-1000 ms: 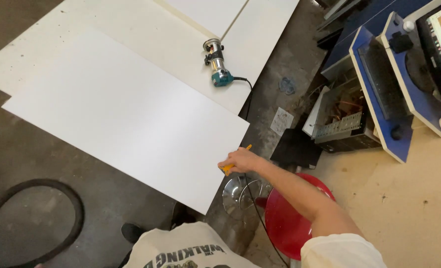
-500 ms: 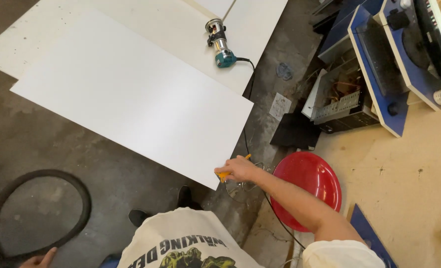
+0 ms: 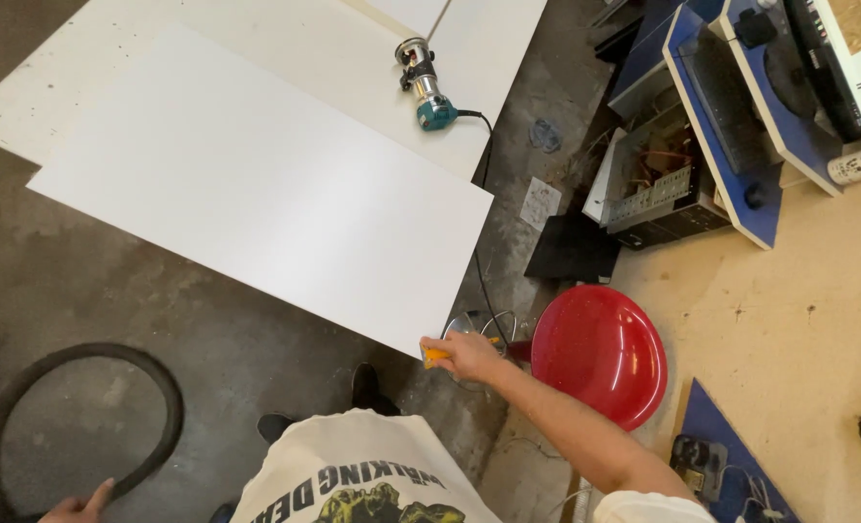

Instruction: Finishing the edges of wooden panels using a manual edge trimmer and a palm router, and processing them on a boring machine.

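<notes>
A small orange tool point(image 3: 436, 354) sits in the right hand point(image 3: 469, 355), fingers clenched around it so only its orange end shows; what kind of tool it is cannot be told. It lies at about 6 o'clock in the view, just below centre, touching or just beside the near corner of a large white board point(image 3: 266, 189) that spreads from there toward 10 o'clock across a grey concrete floor point(image 3: 207, 339). The right arm reaches out from 5 o'clock.

Under the white board lies a second, paler board point(image 3: 285, 53), running to 12 o'clock. On it, at 12 o'clock, rests a teal and silver power tool point(image 3: 423, 85) on its side, its black cord point(image 3: 479, 242) trailing down toward the hand.

Just beside the hand at 3 o'clock stands a round red stool point(image 3: 600, 351). Farther out at 2 o'clock are blue panels point(image 3: 716, 126) and an open metal case point(image 3: 643, 179).

The left hand point(image 3: 79, 506) is at 7 o'clock on the bottom edge, fingers resting on a black rubber hoop point(image 3: 159, 387); whether it grips it cannot be told.
</notes>
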